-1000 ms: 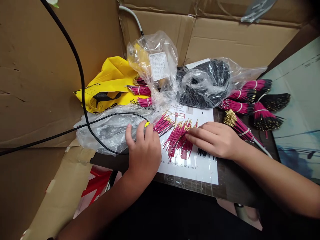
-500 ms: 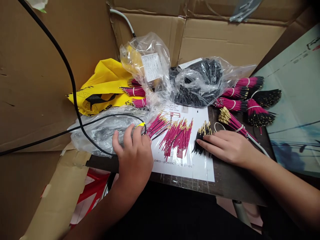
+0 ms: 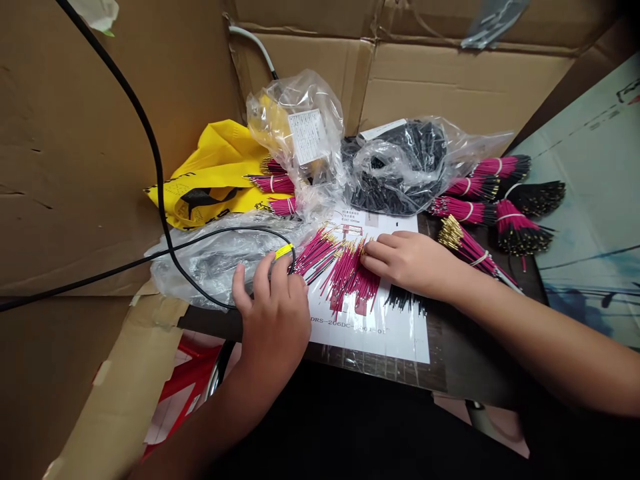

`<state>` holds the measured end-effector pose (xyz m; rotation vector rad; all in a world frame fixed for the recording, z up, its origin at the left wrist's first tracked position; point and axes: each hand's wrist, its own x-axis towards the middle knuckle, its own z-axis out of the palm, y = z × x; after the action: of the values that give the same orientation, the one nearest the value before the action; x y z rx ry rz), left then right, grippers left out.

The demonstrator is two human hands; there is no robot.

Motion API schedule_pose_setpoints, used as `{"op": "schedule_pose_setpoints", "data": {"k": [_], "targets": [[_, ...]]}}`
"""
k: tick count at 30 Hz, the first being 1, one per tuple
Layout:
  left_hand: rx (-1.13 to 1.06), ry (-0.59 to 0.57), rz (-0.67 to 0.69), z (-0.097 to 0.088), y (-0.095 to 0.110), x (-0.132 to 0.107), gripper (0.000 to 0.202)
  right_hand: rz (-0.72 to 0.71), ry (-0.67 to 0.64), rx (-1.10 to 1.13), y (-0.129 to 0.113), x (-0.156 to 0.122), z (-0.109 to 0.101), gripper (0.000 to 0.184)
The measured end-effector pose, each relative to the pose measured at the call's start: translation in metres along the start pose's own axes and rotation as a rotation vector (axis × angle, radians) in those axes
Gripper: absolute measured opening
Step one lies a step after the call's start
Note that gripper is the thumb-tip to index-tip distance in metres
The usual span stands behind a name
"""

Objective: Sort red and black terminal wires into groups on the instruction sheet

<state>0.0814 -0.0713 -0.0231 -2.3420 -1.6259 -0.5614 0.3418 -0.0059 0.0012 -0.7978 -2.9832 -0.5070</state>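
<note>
My left hand (image 3: 273, 310) curls over the near end of a fanned bundle of pink wires (image 3: 315, 253) with gold tips, gripping it next to a yellow band (image 3: 283, 251). My right hand (image 3: 407, 263) lies flat with its fingers stretched left. Its fingertips touch a loose spread of pink wires (image 3: 350, 277) on a white printed sheet (image 3: 380, 330). A small clump of black wires (image 3: 407, 301) pokes out from under the right palm.
Tied pink and black wire bundles (image 3: 493, 200) lie at the right. Behind are a clear bag of black wires (image 3: 400, 163), a clear labelled bag (image 3: 300, 130) and a yellow bag (image 3: 210, 177). A black cable (image 3: 160, 193) loops over a crumpled plastic bag (image 3: 210, 257). Cardboard walls (image 3: 75, 147) stand around.
My right hand has slid left from the black wires onto the loose pink wires and now covers most of the black clump. My left hand has stayed on its bundle.
</note>
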Motion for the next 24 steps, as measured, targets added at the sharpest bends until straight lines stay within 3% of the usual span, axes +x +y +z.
{"op": "schedule_pose_setpoints", "data": {"k": [9,19,24], "targets": [[-0.134,-0.052,-0.079,-0.003,-0.009,-0.003,0.007,0.068,0.141,-0.031,0.007,-0.025,-0.01,0.021],[-0.153,-0.041,-0.112,-0.005,-0.013,-0.005,0.007,0.211,0.066,0.023,-0.002,-0.08,-0.004,0.03],[-0.205,-0.044,-0.141,-0.011,-0.014,-0.004,0.01,0.339,0.202,0.012,-0.013,-0.086,-0.003,0.027]]}}
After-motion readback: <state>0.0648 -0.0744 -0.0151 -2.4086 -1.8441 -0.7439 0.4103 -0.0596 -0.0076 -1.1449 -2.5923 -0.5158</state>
